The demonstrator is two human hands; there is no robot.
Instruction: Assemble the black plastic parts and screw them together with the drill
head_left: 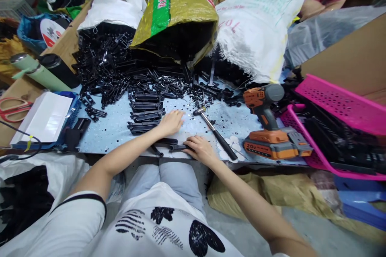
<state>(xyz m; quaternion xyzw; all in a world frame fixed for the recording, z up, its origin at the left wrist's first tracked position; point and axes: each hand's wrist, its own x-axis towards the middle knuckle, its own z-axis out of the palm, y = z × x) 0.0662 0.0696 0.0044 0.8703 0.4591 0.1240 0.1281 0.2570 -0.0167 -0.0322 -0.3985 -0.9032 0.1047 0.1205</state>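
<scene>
My left hand (171, 123) reaches forward over the pale blue work board (114, 128), fingers curled at a stack of black plastic strips (146, 113); whether it grips one is hidden. My right hand (199, 148) rests near the board's front edge, its fingers pressed on a flat black part (175, 147). A small hammer (215, 131) with a black handle lies just to the right of both hands. A big heap of loose black parts (114, 64) covers the far side of the board.
An orange and grey cordless drill (269, 124) stands at the right, next to pink baskets (340, 104) of black parts. Woven sacks (177, 8) spill parts at the back. At the left are a white box (45, 116), red scissors (13, 108) and a green flask (36, 72).
</scene>
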